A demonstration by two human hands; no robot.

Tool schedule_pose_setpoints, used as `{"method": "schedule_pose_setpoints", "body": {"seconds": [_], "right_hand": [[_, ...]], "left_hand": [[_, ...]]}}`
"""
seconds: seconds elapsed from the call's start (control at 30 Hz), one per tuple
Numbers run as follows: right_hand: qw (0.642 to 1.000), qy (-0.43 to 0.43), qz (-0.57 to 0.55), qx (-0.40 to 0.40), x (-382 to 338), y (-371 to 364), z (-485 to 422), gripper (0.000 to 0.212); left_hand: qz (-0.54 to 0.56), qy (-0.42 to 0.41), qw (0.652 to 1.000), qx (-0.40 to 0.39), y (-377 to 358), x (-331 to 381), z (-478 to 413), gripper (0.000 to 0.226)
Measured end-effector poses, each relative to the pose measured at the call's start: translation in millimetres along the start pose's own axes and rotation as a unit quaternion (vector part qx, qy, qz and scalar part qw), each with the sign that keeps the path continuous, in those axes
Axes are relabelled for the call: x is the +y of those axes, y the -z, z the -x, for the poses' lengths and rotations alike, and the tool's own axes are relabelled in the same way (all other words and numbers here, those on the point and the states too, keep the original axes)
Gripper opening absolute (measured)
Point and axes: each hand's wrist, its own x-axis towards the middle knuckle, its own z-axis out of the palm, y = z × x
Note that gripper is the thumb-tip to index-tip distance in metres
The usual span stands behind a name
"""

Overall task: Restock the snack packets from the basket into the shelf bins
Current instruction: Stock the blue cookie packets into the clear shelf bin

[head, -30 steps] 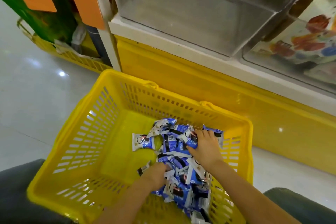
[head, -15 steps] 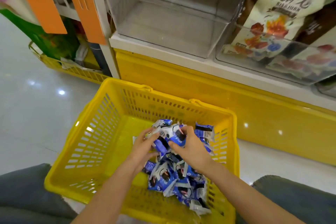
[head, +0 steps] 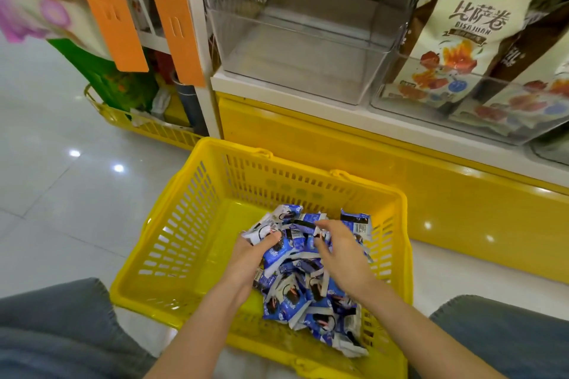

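A yellow plastic basket (head: 191,224) stands on the floor before the shelf, with a heap of blue-and-white snack packets (head: 303,295) piled at its right side. My left hand (head: 254,255) grips a bunch of packets from the left of the heap, thumb over the top. My right hand (head: 338,251) lies on the top of the heap with its fingers curled round packets. Both hands hold the same raised cluster between them. Above, a clear plastic shelf bin (head: 301,40) holds nothing.
A second clear bin (head: 480,108) to the right holds large cream snack bags. The yellow shelf base (head: 338,144) runs behind the basket. Orange hanging strips (head: 107,9) and another yellow basket (head: 147,126) are at the left. My knees in jeans flank the basket.
My hands have come together and gathered a cluster of packets, lifting it off the heap. The view has tilted up, showing more of the shelf bins.
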Motion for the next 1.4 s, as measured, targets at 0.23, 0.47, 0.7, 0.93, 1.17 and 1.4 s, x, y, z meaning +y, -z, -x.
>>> {"method": "schedule_pose_setpoints", "body": {"seconds": [0.23,0.47,0.7,0.93,1.17,1.4], "right_hand": [[0.958,-0.099,0.229,-0.142,56,0,-6,0.082],[0.947,-0.134,0.243,-0.162,52,4,-9,0.08],[0.936,-0.125,0.24,-0.223,46,17,-4,0.055],[0.982,-0.106,0.032,-0.153,17,51,-18,0.056],[0.959,-0.137,-0.237,-0.068,-19,103,-25,0.042],[0.923,-0.096,-0.372,-0.025,-41,159,-5,0.019]], "left_hand": [[-0.024,0.007,0.999,-0.029,4,-2,-2,0.05],[-0.029,0.008,0.999,-0.039,-1,2,-2,0.039],[-0.016,-0.008,1.0,-0.006,-21,16,4,0.027],[-0.066,-0.144,0.985,0.061,-48,43,14,0.041],[-0.117,-0.204,0.971,0.04,-81,79,22,0.055],[-0.197,-0.236,0.951,-0.027,-93,124,36,0.041]]}}
